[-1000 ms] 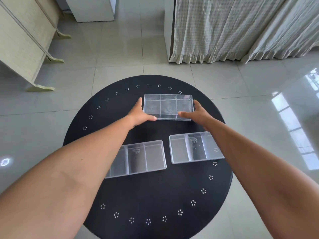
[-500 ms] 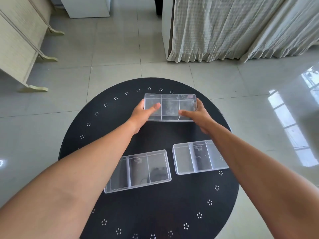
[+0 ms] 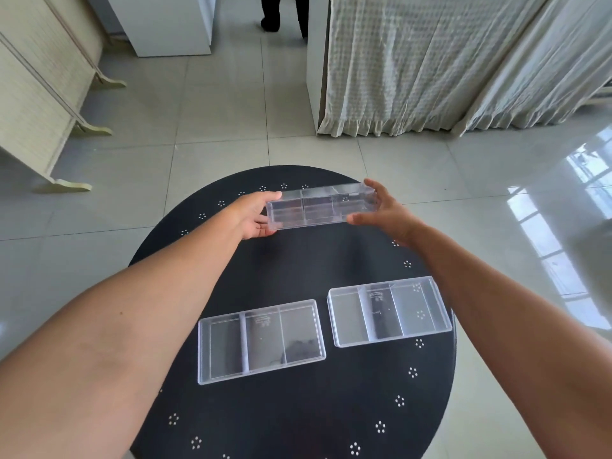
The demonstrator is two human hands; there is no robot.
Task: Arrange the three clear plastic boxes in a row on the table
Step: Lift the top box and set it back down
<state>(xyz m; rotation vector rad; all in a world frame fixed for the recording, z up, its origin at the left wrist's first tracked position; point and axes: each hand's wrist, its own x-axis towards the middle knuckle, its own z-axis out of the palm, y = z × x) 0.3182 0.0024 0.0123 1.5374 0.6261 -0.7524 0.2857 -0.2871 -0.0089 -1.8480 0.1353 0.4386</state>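
Observation:
Three clear plastic boxes, each split into three compartments, are over a round black table [image 3: 298, 419]. The far box [image 3: 319, 207] is lifted off the table and tilted, held at both ends: my left hand [image 3: 255, 215] grips its left end and my right hand [image 3: 385, 210] grips its right end. Flat on the table nearer to me lie the left box [image 3: 260, 339] and the right box [image 3: 387, 311], side by side with a small gap between them. My forearms pass beside these two boxes without touching them.
The table stands on a glossy tiled floor. A pale cabinet [image 3: 29, 104] is at the left, a white unit [image 3: 165, 24] at the back, and a curtain [image 3: 447, 61] hangs at the back right. A person's dark legs [image 3: 275, 11] show at the top edge.
Both hands closed on the ends of the far box and raised it off the table, tilting it. The two near boxes have stayed where they were.

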